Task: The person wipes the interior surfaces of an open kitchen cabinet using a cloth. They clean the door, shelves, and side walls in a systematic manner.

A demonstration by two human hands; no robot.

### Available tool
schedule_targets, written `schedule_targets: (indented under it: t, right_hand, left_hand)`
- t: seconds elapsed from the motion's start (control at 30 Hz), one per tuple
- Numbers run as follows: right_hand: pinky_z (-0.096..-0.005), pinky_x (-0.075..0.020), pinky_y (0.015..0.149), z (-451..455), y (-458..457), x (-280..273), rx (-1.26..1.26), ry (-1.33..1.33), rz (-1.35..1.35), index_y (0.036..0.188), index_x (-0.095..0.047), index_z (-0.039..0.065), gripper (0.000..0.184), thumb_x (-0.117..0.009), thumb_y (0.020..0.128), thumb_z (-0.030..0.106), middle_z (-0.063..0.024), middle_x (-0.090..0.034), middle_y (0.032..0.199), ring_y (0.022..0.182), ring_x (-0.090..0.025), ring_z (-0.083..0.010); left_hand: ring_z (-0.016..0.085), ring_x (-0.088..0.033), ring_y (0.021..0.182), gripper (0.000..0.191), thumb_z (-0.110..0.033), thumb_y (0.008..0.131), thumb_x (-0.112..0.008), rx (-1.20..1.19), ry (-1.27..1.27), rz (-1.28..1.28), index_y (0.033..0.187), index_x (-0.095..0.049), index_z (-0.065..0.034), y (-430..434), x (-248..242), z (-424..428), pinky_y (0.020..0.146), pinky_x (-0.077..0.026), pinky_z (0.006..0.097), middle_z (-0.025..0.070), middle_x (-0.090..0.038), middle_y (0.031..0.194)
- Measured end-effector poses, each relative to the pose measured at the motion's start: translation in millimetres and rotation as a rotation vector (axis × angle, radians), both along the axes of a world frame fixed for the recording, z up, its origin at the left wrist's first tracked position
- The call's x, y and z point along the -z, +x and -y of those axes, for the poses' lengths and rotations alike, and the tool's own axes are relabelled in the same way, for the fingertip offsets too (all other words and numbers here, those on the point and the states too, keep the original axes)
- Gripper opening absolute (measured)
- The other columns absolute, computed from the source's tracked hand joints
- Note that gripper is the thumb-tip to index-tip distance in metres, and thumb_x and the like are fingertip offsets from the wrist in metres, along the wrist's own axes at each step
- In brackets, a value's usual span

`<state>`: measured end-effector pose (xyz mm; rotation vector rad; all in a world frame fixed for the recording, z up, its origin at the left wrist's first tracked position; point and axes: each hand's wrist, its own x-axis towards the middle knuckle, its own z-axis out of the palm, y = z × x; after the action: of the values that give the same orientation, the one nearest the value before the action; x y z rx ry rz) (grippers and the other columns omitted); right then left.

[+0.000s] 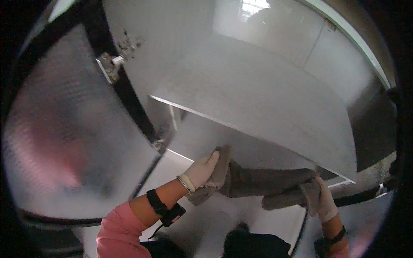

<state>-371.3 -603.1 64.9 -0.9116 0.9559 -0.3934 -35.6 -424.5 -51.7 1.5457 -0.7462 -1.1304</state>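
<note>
A long grey-brown cloth (pixel 271 182) stretches between my two gloved hands, below the front edge of a grey panel. At the cloth's left end, my left hand (pixel 201 171) has its fingers closed on a folded part, with the thumb on top. My right hand (pixel 324 200) grips the bunched right end, where a fold hangs back to the left. Both hands wear pale gloves, and the left wrist carries light bands. Some fingers are hidden by the cloth.
The broad grey panel (pixel 258 96), perhaps a shelf, juts out above the cloth. A dark frame post (pixel 134 100) with a metal bracket (pixel 109 67) stands at left, beside a shiny metal sheet (pixel 80 129). A curved pale rim (pixel 355 38) runs along the upper right.
</note>
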Motion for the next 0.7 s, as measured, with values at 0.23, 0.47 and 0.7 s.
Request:
schedule_targets:
  t: [0.23,0.47,0.7]
  right_hand:
    - [-0.0390,-0.0510,0.083,-59,111,2,-0.443,0.213,0.121,0.125,-0.050,0.010,0.052,-0.045,0.092,0.050,-0.0072,-0.061,0.114,0.097,-0.062,-0.0222]
    - [-0.0252,-0.0451,0.060,-86,165,37,-0.491,0.277,0.039,0.110,-0.059,0.011,0.043,-0.054,0.090,0.049,0.0002,-0.064,0.094,0.078,-0.059,-0.0092]
    - [-0.0264,-0.0432,0.055,-44,167,71,-0.452,0.040,-0.205,0.103,-0.061,0.009,0.025,-0.055,0.091,0.029,-0.0018,-0.064,0.088,0.070,-0.057,-0.0109]
  left_hand:
    - [0.038,-0.050,0.111,0.045,-0.019,0.088,-0.053,0.454,-0.354,0.876,0.125,-0.045,0.0050,-8,-66,-44,0.102,-0.038,0.0385,0.0266,-0.043,0.130]
    - [0.032,-0.058,0.097,0.039,-0.029,0.095,-0.047,0.494,-0.298,0.761,0.121,-0.046,0.0006,-27,-62,-54,0.087,-0.047,0.0405,0.0188,-0.047,0.127]
    - [0.022,-0.061,0.089,0.047,-0.025,0.082,-0.067,-0.248,0.219,0.046,0.116,-0.052,0.0038,62,-30,-83,0.076,-0.050,0.0287,0.0142,-0.061,0.106]
